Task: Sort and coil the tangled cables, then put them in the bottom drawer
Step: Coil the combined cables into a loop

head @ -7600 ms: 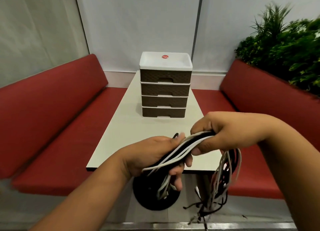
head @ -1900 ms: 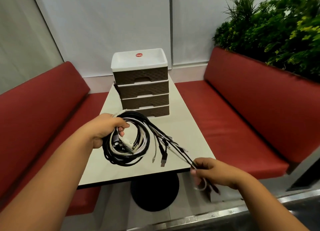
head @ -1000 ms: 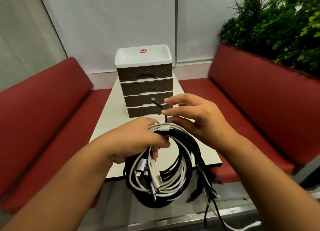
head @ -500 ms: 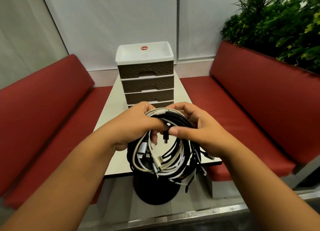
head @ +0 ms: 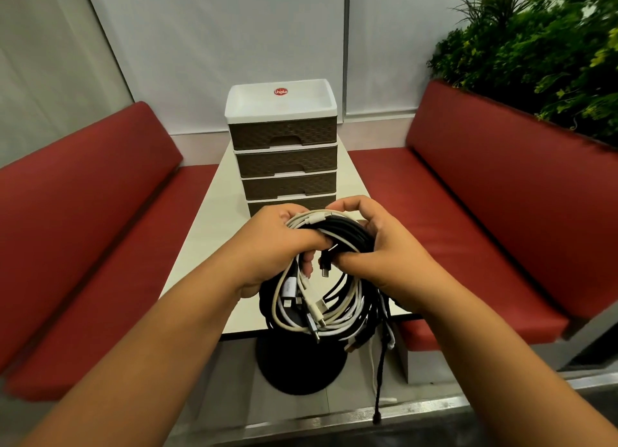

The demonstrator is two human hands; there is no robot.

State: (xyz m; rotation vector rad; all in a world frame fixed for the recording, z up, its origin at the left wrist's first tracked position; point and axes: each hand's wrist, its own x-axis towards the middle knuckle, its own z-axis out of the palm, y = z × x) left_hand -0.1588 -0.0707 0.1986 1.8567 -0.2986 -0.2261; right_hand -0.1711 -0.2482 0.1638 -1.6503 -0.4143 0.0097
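cables [head: 329, 299] hang as one mixed coil, black + white strands looped together, held up in the air in front of the desk's [head: 207, 246] near edge, not resting on it. left hand [head: 277, 249] grips the top left of the coil, fingers wrapped over the strands w/ thumb across the front. right hand [head: 384, 256] grips the top right, fingers curled over the black strands from behind, thumb pointing in toward the middle of the loop. the 2 hands sit close together at the top of the coil, nearly touching. several plug ends poke into the open centre: a small black connector just below the left thumb, a few white + silver ones lower left. on the right side a few loose ends drop below the coil, incl. a thin black one [head: 379, 379] that hangs lowest, past the desk edge toward the floor, and a white one next to it. drawer unit [head: 282, 145] stands further back on the desk, behind the hands: white top tray w/ a red round label, brown woven-look fronts stacked, all shut as far as visible. bottom drawer [head: 267, 207] is mostly hidden behind the hands, only a strip of its front shows, looks shut. red benches [head: 468, 205] run down both sides of the desk, green plants [head: 535, 51] behind the right backrest. black round desk base [head: 297, 366] shows under the coil.
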